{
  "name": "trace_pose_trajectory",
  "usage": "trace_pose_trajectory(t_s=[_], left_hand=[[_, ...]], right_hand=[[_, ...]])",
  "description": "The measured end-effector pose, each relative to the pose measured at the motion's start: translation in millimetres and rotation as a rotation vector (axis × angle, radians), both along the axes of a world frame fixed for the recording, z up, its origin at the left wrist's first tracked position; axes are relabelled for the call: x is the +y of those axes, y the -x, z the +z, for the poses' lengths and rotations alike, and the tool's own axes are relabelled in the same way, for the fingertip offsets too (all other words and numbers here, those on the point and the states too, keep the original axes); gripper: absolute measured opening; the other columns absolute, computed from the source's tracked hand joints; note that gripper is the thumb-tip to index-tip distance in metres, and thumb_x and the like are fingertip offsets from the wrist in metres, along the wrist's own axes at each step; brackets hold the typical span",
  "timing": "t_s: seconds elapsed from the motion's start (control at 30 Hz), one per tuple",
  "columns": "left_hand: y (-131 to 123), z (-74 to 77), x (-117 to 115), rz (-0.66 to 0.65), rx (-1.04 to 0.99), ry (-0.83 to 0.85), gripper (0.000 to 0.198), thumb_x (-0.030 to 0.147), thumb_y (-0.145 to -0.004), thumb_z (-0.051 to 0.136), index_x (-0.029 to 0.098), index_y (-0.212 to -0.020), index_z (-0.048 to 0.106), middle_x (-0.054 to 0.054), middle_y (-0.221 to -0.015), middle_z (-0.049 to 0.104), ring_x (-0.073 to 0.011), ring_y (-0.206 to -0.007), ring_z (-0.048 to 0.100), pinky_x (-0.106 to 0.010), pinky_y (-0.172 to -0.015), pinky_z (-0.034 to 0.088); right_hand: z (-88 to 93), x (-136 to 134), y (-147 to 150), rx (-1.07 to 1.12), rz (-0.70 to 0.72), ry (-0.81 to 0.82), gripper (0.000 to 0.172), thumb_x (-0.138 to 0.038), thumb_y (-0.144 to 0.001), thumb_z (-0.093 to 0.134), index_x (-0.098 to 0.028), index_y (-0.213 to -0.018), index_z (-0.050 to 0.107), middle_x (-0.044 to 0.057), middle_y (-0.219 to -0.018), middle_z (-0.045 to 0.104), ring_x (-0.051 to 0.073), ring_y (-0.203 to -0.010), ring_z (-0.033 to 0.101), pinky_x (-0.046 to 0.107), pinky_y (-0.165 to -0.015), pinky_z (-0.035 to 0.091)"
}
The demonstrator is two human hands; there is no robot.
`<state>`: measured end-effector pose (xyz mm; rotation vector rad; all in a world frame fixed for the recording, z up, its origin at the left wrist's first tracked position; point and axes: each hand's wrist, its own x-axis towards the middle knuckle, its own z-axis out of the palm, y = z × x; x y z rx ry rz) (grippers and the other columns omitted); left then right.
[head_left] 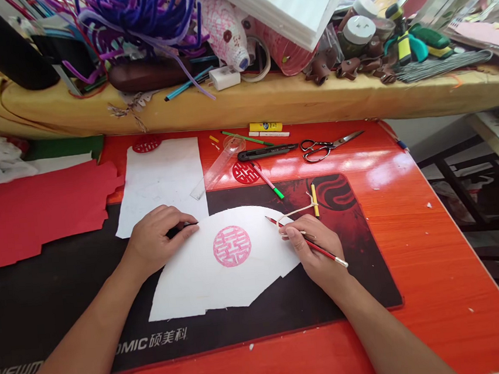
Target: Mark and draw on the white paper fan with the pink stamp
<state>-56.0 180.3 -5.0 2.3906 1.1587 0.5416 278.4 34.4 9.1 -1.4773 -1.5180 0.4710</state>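
Note:
A white fan-shaped sheet of paper [197,280] lies on the black desk mat, with a pink round patterned emblem [232,245] on it. My left hand [159,237] pinches the sheet's upper left edge between thumb and finger; a small dark bit shows at the fingertips, too hidden to name. In my right hand [319,245] is a red pencil [326,252], its point over the sheet's upper right part. A pale string [298,210] runs from near those fingers to a short yellow stick [315,199] on the mat.
Behind the sheet lie another white paper [160,178], a clear ruler [216,169], a black utility knife [268,151], scissors [331,145], a green-tipped marker [269,180] and a red round cutout [244,173]. Red paper [49,212] is at left. A cluttered shelf [267,100] runs behind.

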Motion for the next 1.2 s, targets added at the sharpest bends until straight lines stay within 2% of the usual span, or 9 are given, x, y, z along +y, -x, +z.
trace_pose_trajectory(t_s=[0.27,0.7,1.2], left_hand=[[-0.3,0.4,-0.4,-0.009,-0.007,-0.012,0.028,0.049,-0.106,0.064,0.027,-0.098,0.081,-0.002,-0.085,0.076,-0.0238,-0.083,0.069,-0.038,-0.080,0.053],[-1.5,2.5,-1.2,-0.004,-0.010,-0.008,0.029,0.048,-0.106,0.064,0.026,-0.097,0.081,-0.002,-0.085,0.077,-0.0223,-0.084,0.069,-0.036,-0.081,0.052],[-0.8,1.0,-1.4,-0.011,-0.018,-0.030,0.028,0.046,-0.107,0.065,0.026,-0.098,0.081,-0.001,-0.086,0.076,-0.0216,-0.084,0.069,-0.036,-0.080,0.052]], right_hand=[[0.8,-0.8,-1.1,-0.005,0.014,0.038,0.029,-0.037,-0.113,0.063,-0.027,-0.095,0.083,0.004,-0.083,0.083,0.023,-0.077,0.075,0.038,-0.072,0.057],[-0.2,0.3,-0.2,-0.009,0.047,-0.039,0.024,-0.028,-0.113,0.064,-0.025,-0.095,0.080,0.003,-0.081,0.082,0.021,-0.075,0.071,0.036,-0.070,0.054],[-2.1,-1.6,-2.3,-0.045,0.031,-0.035,0.024,-0.027,-0.113,0.063,-0.024,-0.096,0.079,0.003,-0.081,0.081,0.021,-0.077,0.072,0.035,-0.071,0.055]])
